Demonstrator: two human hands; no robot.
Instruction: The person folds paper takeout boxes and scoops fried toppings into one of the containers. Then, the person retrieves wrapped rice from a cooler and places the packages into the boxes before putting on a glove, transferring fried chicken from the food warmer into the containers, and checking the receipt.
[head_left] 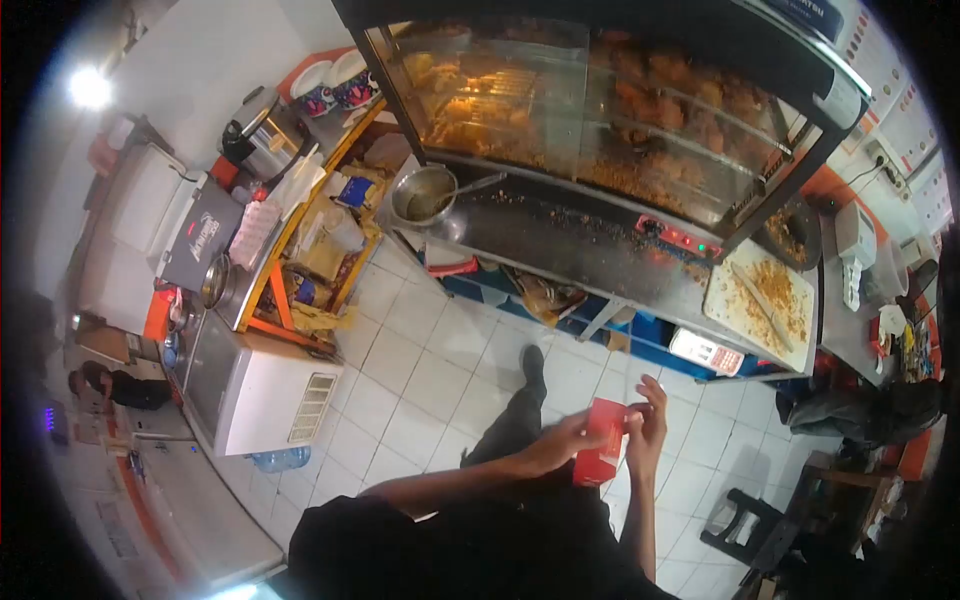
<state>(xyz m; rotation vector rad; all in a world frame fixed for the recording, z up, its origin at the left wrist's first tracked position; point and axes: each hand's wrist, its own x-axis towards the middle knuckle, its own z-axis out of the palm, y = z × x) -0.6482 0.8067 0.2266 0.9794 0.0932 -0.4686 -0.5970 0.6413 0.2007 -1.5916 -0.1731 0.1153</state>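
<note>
In the head view a small red cardboard box [603, 442] is held in front of my body, above the tiled floor. My left hand [556, 446] grips its left side, the fingers slightly blurred. On the other side, my right hand [648, 418] has its thumb and lower fingers at the box's right edge, while its upper fingers point up, bent and apart. The side of the box toward my body is partly hidden. Beyond the hands stands a metal counter [545, 225] with a white printed box or pad [706, 351] on the shelf below its edge.
A glass food warmer [590, 120] holds fried pieces. On the counter are a metal bowl [424, 196] and a crumb-covered cutting board [735, 300] with a long utensil. A white freezer [275, 400] stands left, a black stool [742, 525] right. A person [130, 388] is at far left.
</note>
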